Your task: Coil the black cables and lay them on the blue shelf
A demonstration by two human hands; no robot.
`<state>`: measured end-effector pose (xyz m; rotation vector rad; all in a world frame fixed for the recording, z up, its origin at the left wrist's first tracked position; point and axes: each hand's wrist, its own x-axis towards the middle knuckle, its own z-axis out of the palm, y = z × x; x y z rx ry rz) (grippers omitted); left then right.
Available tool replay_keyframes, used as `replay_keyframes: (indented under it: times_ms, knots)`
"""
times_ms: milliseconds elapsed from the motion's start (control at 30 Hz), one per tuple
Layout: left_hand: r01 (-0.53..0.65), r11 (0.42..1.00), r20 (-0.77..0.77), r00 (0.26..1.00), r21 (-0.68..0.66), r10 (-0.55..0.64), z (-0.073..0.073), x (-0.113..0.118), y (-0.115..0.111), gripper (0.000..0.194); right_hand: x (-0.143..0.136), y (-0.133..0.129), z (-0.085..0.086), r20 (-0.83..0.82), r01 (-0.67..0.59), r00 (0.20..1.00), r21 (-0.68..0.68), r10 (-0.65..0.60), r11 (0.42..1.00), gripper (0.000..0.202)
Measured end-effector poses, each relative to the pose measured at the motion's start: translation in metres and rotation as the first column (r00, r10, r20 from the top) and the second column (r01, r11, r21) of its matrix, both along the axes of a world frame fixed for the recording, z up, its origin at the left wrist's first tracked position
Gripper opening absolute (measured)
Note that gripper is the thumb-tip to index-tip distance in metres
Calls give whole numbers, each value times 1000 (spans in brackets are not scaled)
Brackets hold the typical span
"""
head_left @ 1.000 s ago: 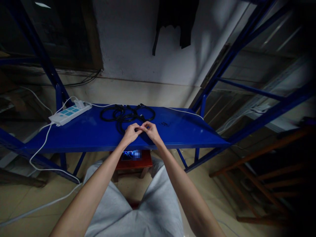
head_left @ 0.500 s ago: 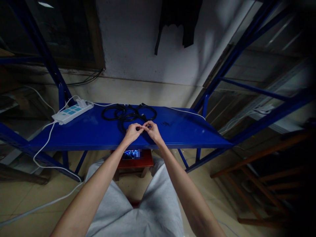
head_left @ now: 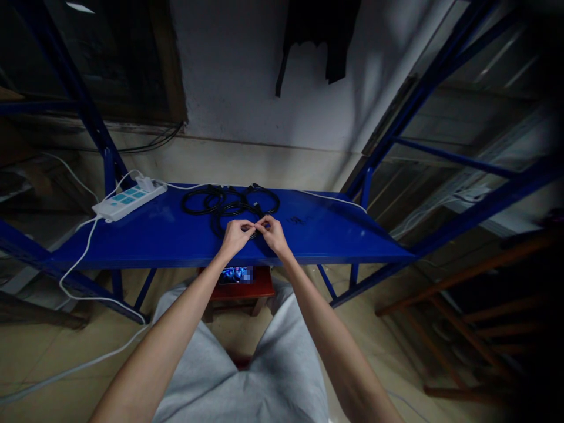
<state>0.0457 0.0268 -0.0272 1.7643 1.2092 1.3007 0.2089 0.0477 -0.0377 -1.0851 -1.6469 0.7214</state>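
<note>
My left hand and my right hand meet at their fingertips just above the front part of the blue shelf. Both are closed in a pinch, thumbs against forefingers. Whatever sits between the fingertips is too small to make out. Right behind and partly under the hands lies a coiled black cable, its front hidden by my fingers. Two more black cable coils lie farther back, one on the left and one on the right, overlapping near the middle. Several short thin black strips lie right of my right hand.
A white power strip with a plug in it stands at the shelf's left end. A white cord runs along the back edge. Below the shelf, a lit phone screen rests on a red stool. Blue posts flank both sides.
My hands stay in nearly the same place, with fingertips still together and only a slight shift of the fingers. The cable coils have not moved.
</note>
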Motion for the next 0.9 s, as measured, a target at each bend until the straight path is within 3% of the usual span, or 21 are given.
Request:
replay_keyframes:
  times_ms: [267, 567, 900]
  knots:
    - [22, 1000, 100, 995, -16, -20, -11, 1, 9, 6, -1, -1, -1, 96, 47, 994, 27, -50, 999, 15]
    - [-44, 996, -66, 997, 75, 49, 0, -2, 4, 7, -1, -4, 1, 146, 4, 989, 31, -9, 1000, 14]
    - [-7, 999, -154, 988, 49, 14, -9, -3, 9, 6, -7, -7, 1, 260, 50, 962, 136, -85, 989, 12]
